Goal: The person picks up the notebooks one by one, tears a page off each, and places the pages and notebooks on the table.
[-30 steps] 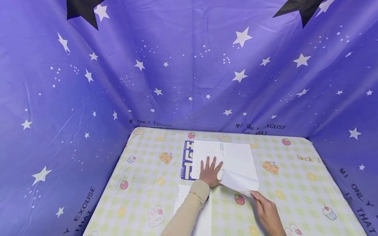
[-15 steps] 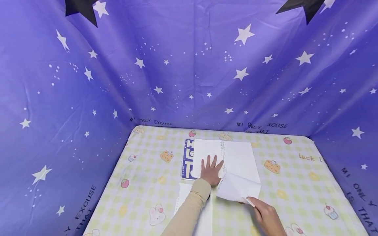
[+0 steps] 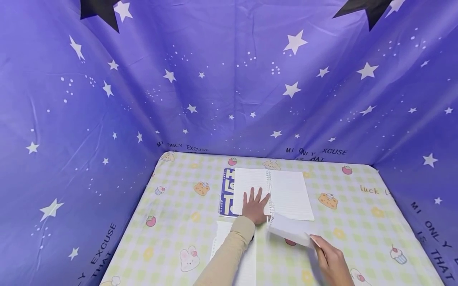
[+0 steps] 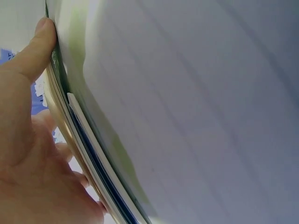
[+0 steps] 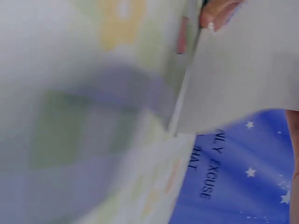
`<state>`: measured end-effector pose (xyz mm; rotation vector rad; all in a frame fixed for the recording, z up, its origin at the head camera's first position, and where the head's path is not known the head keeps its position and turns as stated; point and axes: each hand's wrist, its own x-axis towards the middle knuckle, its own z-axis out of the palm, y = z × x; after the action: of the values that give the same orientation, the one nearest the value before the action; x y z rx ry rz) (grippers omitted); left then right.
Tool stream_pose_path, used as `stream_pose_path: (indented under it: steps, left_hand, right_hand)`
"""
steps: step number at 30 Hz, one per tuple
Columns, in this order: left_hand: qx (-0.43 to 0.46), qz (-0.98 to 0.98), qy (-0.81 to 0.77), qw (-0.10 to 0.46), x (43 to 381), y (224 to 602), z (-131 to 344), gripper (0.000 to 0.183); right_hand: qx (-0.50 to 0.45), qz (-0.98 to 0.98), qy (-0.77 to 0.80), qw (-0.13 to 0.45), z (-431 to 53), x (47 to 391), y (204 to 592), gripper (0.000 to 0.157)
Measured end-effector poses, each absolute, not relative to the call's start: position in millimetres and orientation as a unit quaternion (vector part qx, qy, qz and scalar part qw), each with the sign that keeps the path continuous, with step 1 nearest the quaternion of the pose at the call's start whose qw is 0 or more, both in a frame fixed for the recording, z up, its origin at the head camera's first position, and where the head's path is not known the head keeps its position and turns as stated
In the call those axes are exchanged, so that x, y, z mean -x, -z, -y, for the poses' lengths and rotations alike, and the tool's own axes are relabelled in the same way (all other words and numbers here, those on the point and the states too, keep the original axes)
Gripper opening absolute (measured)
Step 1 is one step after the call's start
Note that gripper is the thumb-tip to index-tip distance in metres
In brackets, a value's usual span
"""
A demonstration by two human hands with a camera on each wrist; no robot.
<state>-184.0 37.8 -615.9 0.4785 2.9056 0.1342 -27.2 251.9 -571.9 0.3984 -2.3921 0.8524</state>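
An open spiral notebook (image 3: 291, 194) with lined white pages lies on the table. My left hand (image 3: 255, 208) rests on its left page with the fingers spread, the thumb near the lower end of the spiral binding. In the left wrist view, the left hand (image 4: 28, 116) is at the edge of the notebook's stack of pages (image 4: 93, 158). My right hand (image 3: 330, 254) pinches a corner of a white sheet (image 3: 289, 229) with a ragged, holed edge beside the binding. The right wrist view shows the sheet (image 5: 238, 70) bent, with a fingertip (image 5: 217, 14) on it.
Lined loose paper (image 3: 248, 266) lies partly under my left forearm. A blue cover with large pale letters (image 3: 227, 198) shows left of the pages. The checked tablecloth (image 3: 171, 222) reaches a blue star-patterned curtain (image 3: 222, 79) at the back and sides.
The sheet has shifted toward me and no longer covers the lower part of the right page. My right hand has moved slightly right and nearer. The left hand stays in place.
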Motion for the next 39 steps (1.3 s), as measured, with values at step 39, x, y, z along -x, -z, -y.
stream_pose_path:
  steps: [39]
  left_hand:
    - [-0.219,-0.871,-0.425,0.115,167,575,-13,0.049]
  right_hand:
    - [-0.164,0.856,-0.346,0.348,-252,36,534,0.016]
